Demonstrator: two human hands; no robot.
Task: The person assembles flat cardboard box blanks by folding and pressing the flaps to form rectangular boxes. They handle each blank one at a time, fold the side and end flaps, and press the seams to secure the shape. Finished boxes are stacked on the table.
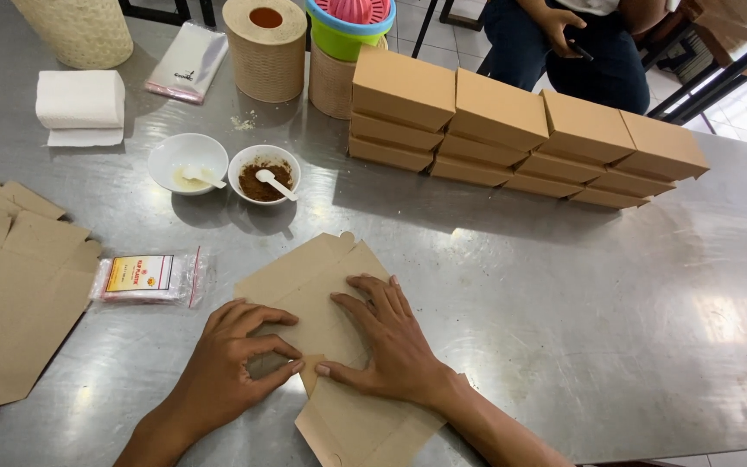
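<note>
A flat brown cardboard box blank lies on the steel table, near the front edge, directly under both hands. The right hand rests flat on it with fingers spread and presses it down; it grasps nothing. The left hand touches the left edge of the blank, and its thumb and fingers pinch a small flap there. To the left lie a small plastic packet and a pile of other flat blanks. Behind stand two white bowls and stacked closed boxes.
</note>
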